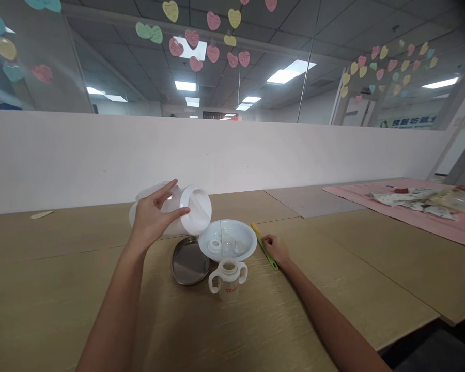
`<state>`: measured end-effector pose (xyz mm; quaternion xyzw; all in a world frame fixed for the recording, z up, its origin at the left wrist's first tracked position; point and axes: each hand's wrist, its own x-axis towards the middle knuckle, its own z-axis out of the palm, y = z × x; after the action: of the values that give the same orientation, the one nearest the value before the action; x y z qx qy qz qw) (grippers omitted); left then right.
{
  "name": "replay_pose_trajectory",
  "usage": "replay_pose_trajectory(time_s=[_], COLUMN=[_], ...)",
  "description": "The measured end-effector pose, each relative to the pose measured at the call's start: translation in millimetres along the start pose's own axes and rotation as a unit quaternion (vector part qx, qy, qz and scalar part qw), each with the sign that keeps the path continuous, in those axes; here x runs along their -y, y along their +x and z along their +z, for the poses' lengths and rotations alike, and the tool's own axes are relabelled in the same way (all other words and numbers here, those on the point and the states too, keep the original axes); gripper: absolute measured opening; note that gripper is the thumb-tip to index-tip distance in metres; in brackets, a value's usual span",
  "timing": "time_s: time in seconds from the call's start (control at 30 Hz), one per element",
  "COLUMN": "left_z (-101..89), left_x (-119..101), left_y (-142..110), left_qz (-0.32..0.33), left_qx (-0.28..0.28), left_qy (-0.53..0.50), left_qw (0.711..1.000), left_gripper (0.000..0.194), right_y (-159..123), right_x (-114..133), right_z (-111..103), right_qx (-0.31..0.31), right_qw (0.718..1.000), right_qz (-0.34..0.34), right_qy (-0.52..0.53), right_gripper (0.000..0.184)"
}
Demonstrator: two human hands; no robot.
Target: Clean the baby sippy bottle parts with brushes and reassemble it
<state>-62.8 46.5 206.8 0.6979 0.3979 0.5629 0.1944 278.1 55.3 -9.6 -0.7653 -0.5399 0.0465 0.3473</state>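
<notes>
My left hand [155, 214] grips a clear plastic container [172, 227] with a round white end [197, 211], tilted sideways so that end points right and down, above the bowl. The white bowl [250, 248] holds small white and clear parts, such as a white ring [214, 246]. Curled fingers of my right hand [276, 249] close on the handle of a green brush [270, 258] with a yellow head [254, 229], right of the bowl. In front of the bowl stands a baby bottle [228, 284] with two white handles, its top uncapped.
A dark metal tray [189, 262] lies left of the bottle. At the far left is a flat, pale, leaf-shaped piece [42, 215]. A pink cloth [411, 214] with packets [422, 200] covers the right end. A white partition [101, 160] with glass above borders the table.
</notes>
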Motion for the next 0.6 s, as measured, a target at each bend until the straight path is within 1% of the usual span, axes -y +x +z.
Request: replay_pose_trajectory(time_s=[0.2,0.27,0.33,0.4,0.47,0.53,0.6], left_z=[0.5,0.4,-1.4,-6.2,-14.5,-24.7,-34.5], left_x=[-1,-1,2,8,14,18,16], left_y=[0,1,3,6,10,11,11], left_qz=[0.000,-0.018,-0.047,-0.086,-0.127,-0.153,-0.158], left_qx=[0.006,-0.003,-0.029,-0.061,-0.081,-0.080,-0.070], left_qy=[-0.014,-0.036,-0.079,-0.140,-0.201,-0.244,-0.269], left_qw=[1.000,0.999,0.995,0.985,0.968,0.954,0.947], left_gripper=[0.069,0.069,0.072,0.075,0.078,0.077,0.076], right_y=[0,-1,-1,-1,0,-1,-1], right_x=[1,2,2,2,2,2,2], right_z=[-1,-1,-1,-1,0,0,1], right_qx=[-0.001,-0.001,0.000,0.002,0.004,0.005,0.006], right_qw=[1.000,1.000,1.000,1.000,1.000,1.000,1.000], right_qz=[-0.001,-0.002,-0.003,-0.004,-0.003,-0.001,0.001], right_qy=[-0.007,-0.008,-0.009,-0.011,-0.014,-0.017,-0.019], right_gripper=[0.024,0.024,0.024,0.024,0.024,0.025,0.025])
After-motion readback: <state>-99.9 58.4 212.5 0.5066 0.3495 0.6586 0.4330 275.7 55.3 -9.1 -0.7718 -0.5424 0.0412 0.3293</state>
